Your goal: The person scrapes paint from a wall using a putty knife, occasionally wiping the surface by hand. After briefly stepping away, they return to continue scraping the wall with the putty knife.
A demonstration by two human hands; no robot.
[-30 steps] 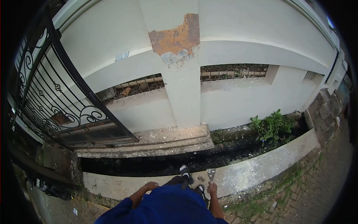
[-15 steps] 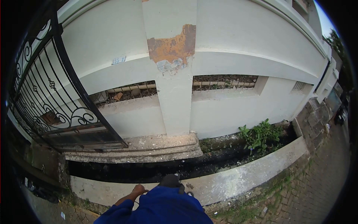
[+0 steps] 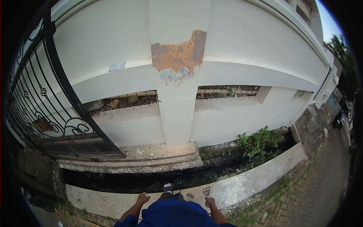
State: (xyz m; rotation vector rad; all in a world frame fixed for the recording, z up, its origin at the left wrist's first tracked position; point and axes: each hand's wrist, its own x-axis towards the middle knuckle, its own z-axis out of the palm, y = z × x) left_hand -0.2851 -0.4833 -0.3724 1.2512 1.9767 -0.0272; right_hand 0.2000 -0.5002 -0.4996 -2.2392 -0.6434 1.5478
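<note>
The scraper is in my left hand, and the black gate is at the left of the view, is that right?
Not quite: the head view shows the scraper in your right hand, not your left hand. The black gate is at the left of the view, as you said.

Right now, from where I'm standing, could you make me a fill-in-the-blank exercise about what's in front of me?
1. The hand holding the scraper is the person's ____ one.
2. The person's shirt is coloured ____.
3. The metal gate is coloured ____.
4. The leafy plant lies toward the picture's ____ side.

Missing words: right; blue; black; right.
</note>
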